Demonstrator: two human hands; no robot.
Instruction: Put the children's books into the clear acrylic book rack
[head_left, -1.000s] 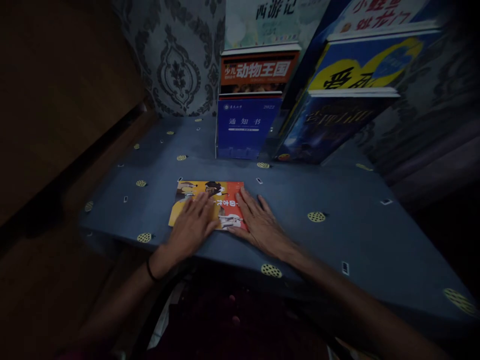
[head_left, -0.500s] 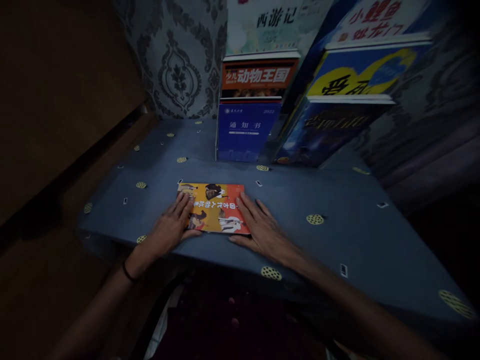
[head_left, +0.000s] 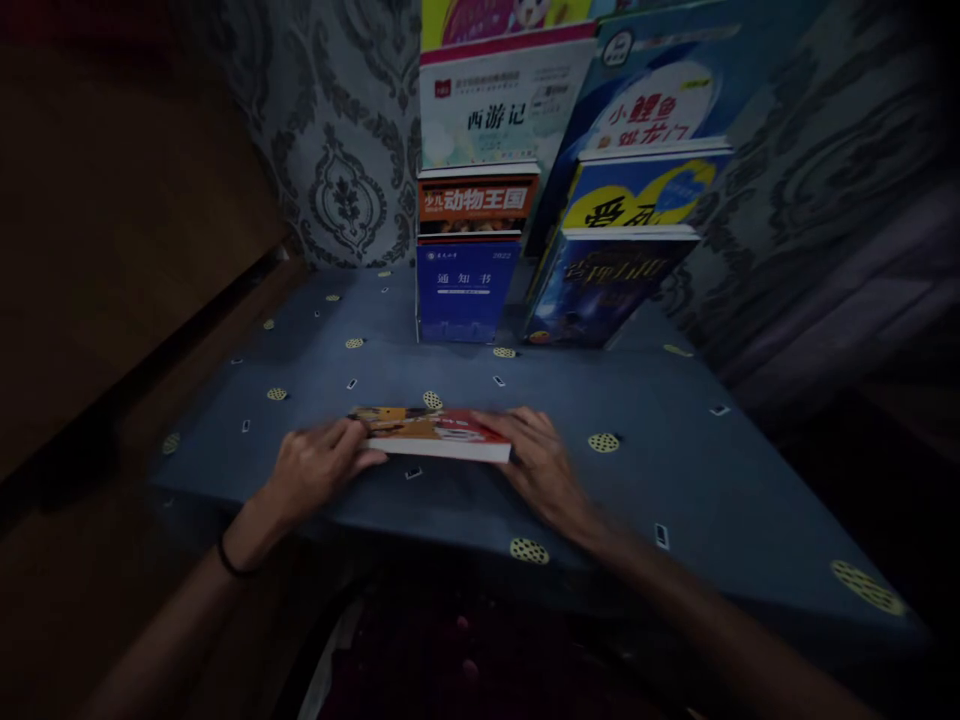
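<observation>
Between my hands is a book (head_left: 427, 428) with an orange and red cover, tilted so that its white lower edge faces me. My left hand (head_left: 319, 460) is closed on its left end, thumb below and fingers curled over the cover. At the other end my right hand (head_left: 536, 460) grips the red side, with fingertips on top and the thumb by the lower corner. The far edge of the book seems lower than the near one; whether it touches the tablecloth I cannot tell.
A blue tablecloth (head_left: 300, 440) with yellow dotted prints covers the table. Toward the back stand two tiers of books, including a blue booklet (head_left: 461, 300) on the left and a dark blue book (head_left: 600, 290) on the right. Patterned wallpaper (head_left: 345, 180) rises behind.
The book lay flat under my spread hands; now its near edge is lifted and my fingers have closed around both ends. The view has tilted up, showing more of the upper books.
</observation>
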